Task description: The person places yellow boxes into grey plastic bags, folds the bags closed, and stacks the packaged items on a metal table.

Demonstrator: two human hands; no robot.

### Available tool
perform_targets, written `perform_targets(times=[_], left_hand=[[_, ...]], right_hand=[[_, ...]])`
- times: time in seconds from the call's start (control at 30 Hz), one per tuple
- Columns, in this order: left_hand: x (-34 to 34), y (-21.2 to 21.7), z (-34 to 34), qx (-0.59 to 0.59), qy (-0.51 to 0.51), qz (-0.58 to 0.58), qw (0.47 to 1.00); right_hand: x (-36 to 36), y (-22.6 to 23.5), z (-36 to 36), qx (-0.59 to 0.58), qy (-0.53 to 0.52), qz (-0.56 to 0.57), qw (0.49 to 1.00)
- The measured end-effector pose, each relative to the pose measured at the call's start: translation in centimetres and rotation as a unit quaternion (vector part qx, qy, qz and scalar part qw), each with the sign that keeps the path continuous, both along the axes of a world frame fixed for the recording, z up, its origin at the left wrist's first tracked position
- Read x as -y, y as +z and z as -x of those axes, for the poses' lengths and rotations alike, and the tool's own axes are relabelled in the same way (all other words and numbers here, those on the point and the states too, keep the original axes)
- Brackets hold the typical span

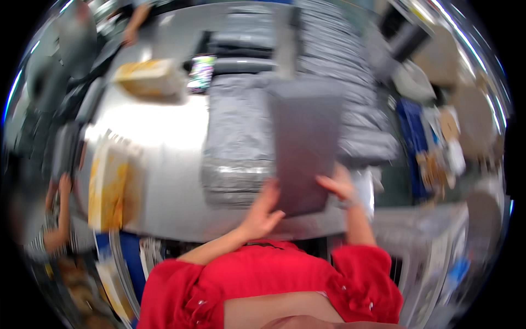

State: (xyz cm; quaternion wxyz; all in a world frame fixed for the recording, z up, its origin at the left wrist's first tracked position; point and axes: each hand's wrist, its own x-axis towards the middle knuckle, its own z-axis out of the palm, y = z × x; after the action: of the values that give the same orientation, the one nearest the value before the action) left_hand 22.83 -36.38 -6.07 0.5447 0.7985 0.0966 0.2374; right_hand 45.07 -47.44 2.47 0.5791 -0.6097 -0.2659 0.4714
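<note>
A dark grey flat rectangular packet (pixel 307 148), blurred by motion, stands tilted up in front of me between both hands. My left hand (pixel 260 214) grips its lower left edge, thumb toward me. On the lower right edge my right hand (pixel 338 185) holds it, thumb lying across the face. Just left of the packet is a stack of silver-grey plastic packages (pixel 238 126). Behind and to the right runs a long row of overlapping grey packages (pixel 342 60), partly hidden by the packet.
The metal table (pixel 170 205) carries two yellow-and-white blocks (pixel 148 79), (pixel 109 183) and a phone with a lit screen (pixel 201 74). Another person's hand (pixel 64 183) is at the left edge, a second hand (pixel 130 35) at the far left. A blue container (pixel 411 142) stands right.
</note>
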Motion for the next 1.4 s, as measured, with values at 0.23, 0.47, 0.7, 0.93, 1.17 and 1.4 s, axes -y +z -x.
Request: perform_targets(times=[0.23,0.47,0.7,0.93,1.17,1.4], left_hand=[[-12.1,-1.0,6.7,-0.076,0.096,-0.224,0.967],[-34.0,7.2,31.1,-0.529,0.415,-0.220,0.707],[-32.9,5.3,20.2,-0.096,0.242,0.265,0.929],[-15.5,0.7,12.4,-0.302,-0.065,0.237,0.921],[-21.5,-6.1,0.3,-0.090,0.018,-0.477,0.874],[-19.8,-0.2,0.1,-0.001,0.172,-0.214,0.961]], right_hand=[[13.6,-1.9,-9.1,0.735,0.003,0.369,0.569],[14.3,-5.3,-5.7,0.692,-0.140,0.183,0.685],[-4.9,0.8,7.8,0.439,-0.087,0.003,0.894],[-5.8,-6.9,15.7,0.157,-0.073,-0.045,0.984],[-9.6,-13.2,8.2,0.455,-0.136,0.037,0.879],[-12.4,-10.9,6.6,0.551,-0.212,-0.078,0.803]])
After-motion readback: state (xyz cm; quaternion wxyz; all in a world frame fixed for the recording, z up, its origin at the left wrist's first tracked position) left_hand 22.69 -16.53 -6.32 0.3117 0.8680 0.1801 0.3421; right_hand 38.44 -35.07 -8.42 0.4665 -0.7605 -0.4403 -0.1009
